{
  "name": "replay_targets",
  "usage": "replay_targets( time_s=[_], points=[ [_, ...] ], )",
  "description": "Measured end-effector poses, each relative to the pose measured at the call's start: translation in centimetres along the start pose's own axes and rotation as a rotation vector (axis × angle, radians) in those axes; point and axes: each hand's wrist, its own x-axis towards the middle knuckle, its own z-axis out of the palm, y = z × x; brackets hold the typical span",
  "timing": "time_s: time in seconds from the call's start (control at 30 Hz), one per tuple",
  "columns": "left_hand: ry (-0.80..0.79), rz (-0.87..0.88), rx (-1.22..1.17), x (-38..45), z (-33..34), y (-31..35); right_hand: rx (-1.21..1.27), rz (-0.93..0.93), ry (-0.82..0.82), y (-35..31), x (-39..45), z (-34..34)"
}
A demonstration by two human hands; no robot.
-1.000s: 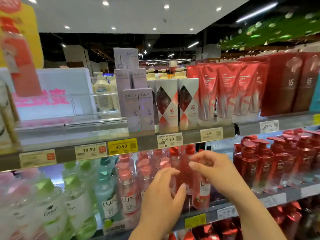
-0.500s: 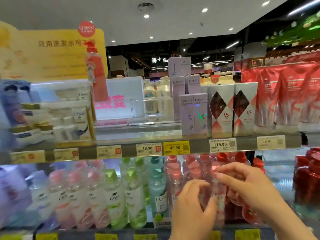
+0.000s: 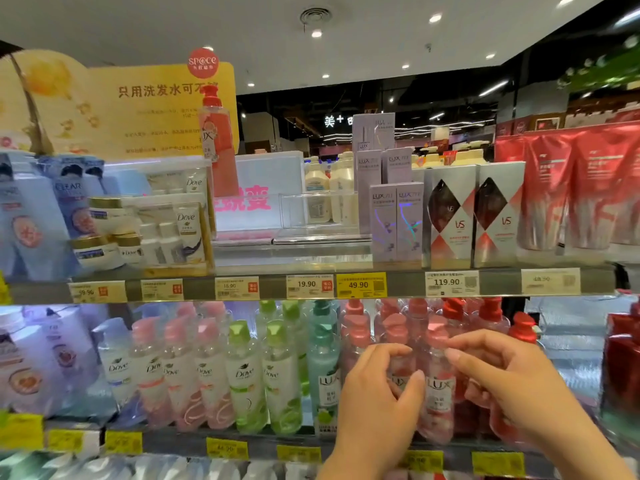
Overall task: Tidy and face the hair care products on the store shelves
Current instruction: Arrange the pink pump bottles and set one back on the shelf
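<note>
Pink Lux pump bottles stand in rows on the middle shelf [image 3: 242, 441]. My left hand [image 3: 377, 393] curls around one pink Lux bottle [image 3: 398, 336], with the thumb on its front. My right hand [image 3: 502, 386] grips the neighbouring pink Lux bottle [image 3: 438, 386] from the right, fingertips on its neck; its label faces me. A teal Lux bottle [image 3: 323, 372] stands just left of my left hand. Green-capped Dove bottles [image 3: 244, 372] and pink-capped Dove bottles [image 3: 180, 372] fill the row further left. Red pump bottles [image 3: 523, 329] stand behind my right hand.
The upper shelf [image 3: 398, 284] carries lilac Lux boxes [image 3: 396, 220], VS boxes [image 3: 450, 220], red tubes [image 3: 568, 188], Dove sets [image 3: 166, 230] and Clear bottles [image 3: 31, 216]. Price tags line both shelf edges. Dark red bottles [image 3: 623, 362] stand at far right.
The view has swung left along the shelf. Both hands have shifted from the red bottles onto the pink Lux bottles and closed on them.
</note>
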Motion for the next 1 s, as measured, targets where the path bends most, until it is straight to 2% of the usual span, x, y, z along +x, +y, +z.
replay_targets(
  time_s=[0.13,0.33,0.5,0.67,0.8,1.0],
  points=[
    [0.037,-0.026,-0.005,-0.7,1.5,1.7,0.032,-0.006,-0.020,-0.2,-0.8,-2.1],
    [0.142,-0.081,-0.053,-2.4,4.3,5.7,-0.035,-0.046,-0.136,-1.2,-1.9,-6.7],
    [0.278,-0.111,-0.081,-3.5,3.6,7.6,0.011,-0.104,-0.227,-2.6,-2.2,-7.4],
    [0.374,-0.120,0.010,-3.5,-1.0,7.7,0.046,-0.210,-0.360,-5.3,-1.0,-3.7],
    [0.428,-0.097,-0.016,-3.5,-6.5,6.1,0.054,-0.276,-0.420,-7.2,0.3,1.7],
    [0.449,-0.042,-0.057,-1.8,-16.6,0.9,0.060,-0.419,-0.357,-11.3,2.8,12.0]
  ],
)
